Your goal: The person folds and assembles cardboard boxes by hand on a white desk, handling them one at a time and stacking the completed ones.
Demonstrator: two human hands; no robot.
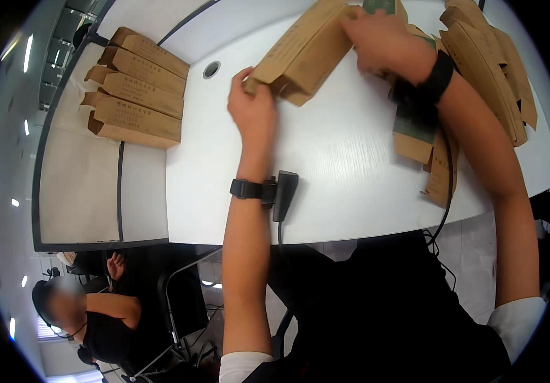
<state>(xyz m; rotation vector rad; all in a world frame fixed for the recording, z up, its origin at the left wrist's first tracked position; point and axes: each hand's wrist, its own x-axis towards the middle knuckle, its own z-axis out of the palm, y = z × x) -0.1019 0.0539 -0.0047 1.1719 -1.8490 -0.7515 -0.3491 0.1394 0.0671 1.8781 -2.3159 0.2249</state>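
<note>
Both hands (pixel 313 70) gripping the cardboard box (pixel 307 51).

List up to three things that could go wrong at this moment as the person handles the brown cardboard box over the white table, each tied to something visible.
1. The left hand grips only the near end of the brown box, and the right hand the far end; the flaps may buckle or tear.
2. The flat cartons by the right forearm overhang the table edge and could be nudged off.
3. The wrist cable might snag those cartons.
</note>
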